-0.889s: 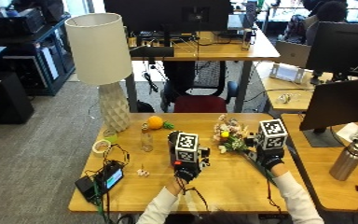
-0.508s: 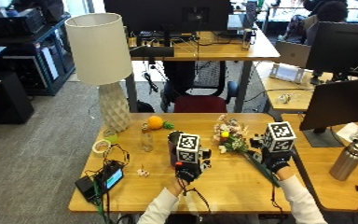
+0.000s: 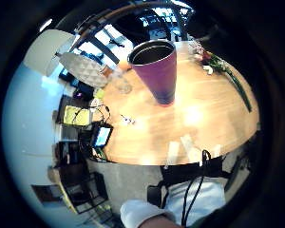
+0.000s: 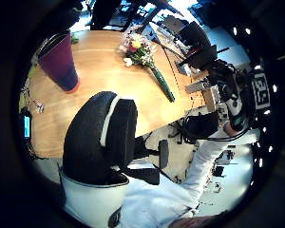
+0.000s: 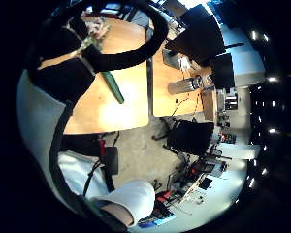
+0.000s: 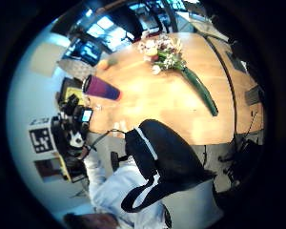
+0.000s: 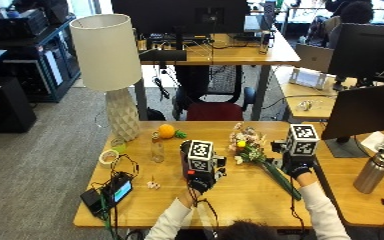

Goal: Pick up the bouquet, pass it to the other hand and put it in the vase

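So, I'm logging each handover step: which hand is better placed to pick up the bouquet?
The right hand: it hovers beside the bouquet stems, while the left hand is near the vase.

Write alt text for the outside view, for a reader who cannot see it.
A person at a wooden table reaches forward with both gloved hands; a bouquet lies flat on the table, its flowers between the left hand and the right hand, its green stems running under the right hand. A white lamp, an orange and a small glass bottle stand further left.

Bright even room light; glare patches on table (image 3: pixel 199 114).
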Available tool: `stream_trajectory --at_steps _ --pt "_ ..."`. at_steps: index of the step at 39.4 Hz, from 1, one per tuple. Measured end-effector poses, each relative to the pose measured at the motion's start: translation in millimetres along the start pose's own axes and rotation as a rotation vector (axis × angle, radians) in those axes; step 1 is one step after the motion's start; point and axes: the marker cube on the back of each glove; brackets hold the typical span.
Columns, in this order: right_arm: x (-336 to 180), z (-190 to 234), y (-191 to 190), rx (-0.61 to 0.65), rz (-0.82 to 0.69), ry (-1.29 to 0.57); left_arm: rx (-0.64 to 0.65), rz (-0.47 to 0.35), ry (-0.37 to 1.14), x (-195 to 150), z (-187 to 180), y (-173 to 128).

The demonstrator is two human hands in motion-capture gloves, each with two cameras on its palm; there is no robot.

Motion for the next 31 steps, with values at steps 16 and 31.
stream_trajectory --at_steps 16,31 --pt "78 26 -64 0.001 0.334 -0.017 0.010 0.035 0.000 0 -5 17" --pt "124 166 -102 -0.162 0.476 -0.201 -0.037 0.056 0.047 1 11 16"
